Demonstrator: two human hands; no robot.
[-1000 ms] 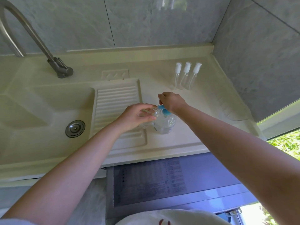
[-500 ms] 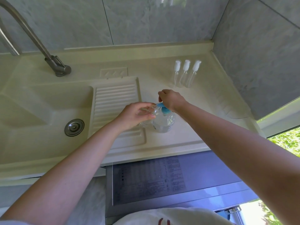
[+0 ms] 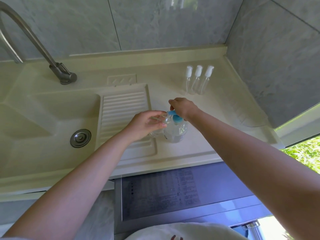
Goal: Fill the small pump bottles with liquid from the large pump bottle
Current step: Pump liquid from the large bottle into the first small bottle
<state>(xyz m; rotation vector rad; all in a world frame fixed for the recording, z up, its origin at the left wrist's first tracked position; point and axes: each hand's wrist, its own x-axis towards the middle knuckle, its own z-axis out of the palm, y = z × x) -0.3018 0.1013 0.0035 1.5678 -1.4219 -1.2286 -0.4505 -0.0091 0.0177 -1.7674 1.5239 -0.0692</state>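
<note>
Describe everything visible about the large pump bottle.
The large pump bottle is round, clear plastic, holding clear liquid, with a blue pump head whose spout points left. It stands upright on the pale countertop, right of the ribbed drainboard. The right hand presses the pump; the left hand holds a small clear bottle at the spout.

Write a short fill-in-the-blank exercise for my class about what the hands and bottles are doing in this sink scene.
1. The right hand presses the ____ pump head of the large pump bottle.
2. The left hand holds a small clear bottle at the pump's ____.
3. ____ capped small bottles stand near the back wall.

Missing words: blue; spout; Three
</note>
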